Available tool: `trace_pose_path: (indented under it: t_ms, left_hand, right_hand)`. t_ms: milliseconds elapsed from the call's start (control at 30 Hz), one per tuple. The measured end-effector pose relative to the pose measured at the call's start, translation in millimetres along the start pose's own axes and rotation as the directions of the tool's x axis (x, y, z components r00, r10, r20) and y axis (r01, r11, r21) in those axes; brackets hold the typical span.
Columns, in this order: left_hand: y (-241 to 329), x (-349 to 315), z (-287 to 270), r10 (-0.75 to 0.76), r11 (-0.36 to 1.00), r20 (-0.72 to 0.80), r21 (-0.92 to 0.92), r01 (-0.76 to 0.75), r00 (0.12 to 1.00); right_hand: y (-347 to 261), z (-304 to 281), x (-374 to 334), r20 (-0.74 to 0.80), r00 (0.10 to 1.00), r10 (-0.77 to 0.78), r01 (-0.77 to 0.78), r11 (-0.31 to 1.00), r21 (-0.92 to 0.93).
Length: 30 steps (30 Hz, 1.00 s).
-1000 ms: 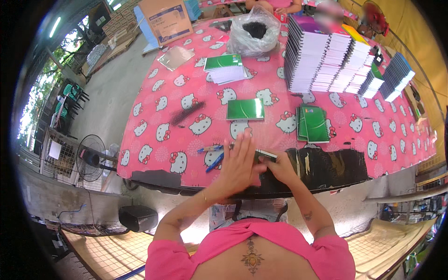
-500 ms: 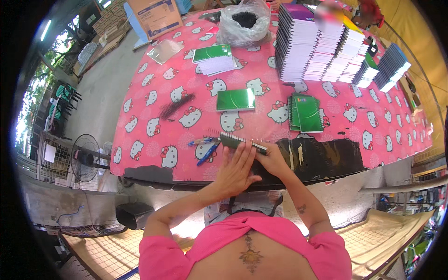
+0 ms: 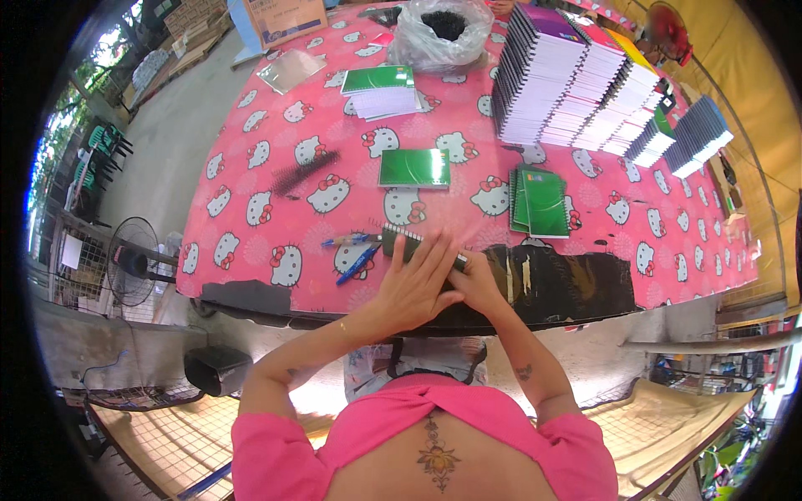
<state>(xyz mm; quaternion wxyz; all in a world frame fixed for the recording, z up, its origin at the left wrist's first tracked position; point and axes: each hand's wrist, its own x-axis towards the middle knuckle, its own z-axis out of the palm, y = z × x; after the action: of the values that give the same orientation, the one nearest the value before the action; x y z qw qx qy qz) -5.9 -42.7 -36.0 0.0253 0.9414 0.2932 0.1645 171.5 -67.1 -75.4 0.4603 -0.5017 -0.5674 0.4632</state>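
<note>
Near the table's front edge lies a small dark green spiral notebook point(image 3: 389, 243), its light wire binding along the far side. My left hand point(image 3: 415, 280) rests flat across it with fingers stretched out, covering much of the cover. At the notebook's right end my right hand point(image 3: 479, 282) grips it, its fingers partly hidden. Just left of the notebook are a blue pen point(image 3: 357, 265) and another slim tool with a pale handle point(image 3: 351, 239). Farther away lie a single green notebook point(image 3: 414, 168) and a small pile of green notebooks point(image 3: 543, 203).
Black binding coils point(image 3: 306, 173) lie left of centre. Behind are a stack of loose green-covered pads point(image 3: 378, 90), a clear plastic bag point(image 3: 439, 46) with black contents, and tall notebook stacks point(image 3: 539, 79). A standing fan point(image 3: 134, 260) is off the table's left side.
My view has shifted slightly, so the table sits a little farther left. My left hand's fingers now reach farther over the notebook. My right hand keeps its grip.
</note>
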Motion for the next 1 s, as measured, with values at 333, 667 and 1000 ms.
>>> trace_pose_path:
  t_ms: [333,667,1000]
  left_hand:
    - [-23.7,28.2,-20.6,0.031,0.985,-0.180,-0.163,-0.061,0.983]
    - [-22.8,29.0,-20.6,-0.018,0.969,-0.252,-0.243,-0.045,0.968]
    - [-34.3,30.4,-28.3,0.042,0.954,-0.199,-0.282,-0.099,0.979]
  right_hand:
    - [-14.0,-0.5,1.3,-0.033,0.999,-0.041,0.036,0.988,-0.147]
    - [-67.5,-60.2,-8.3,0.006,0.998,0.059,-0.057,0.983,-0.173]
    - [-68.9,-59.5,3.6,0.101,0.981,-0.164,0.188,0.928,-0.322]
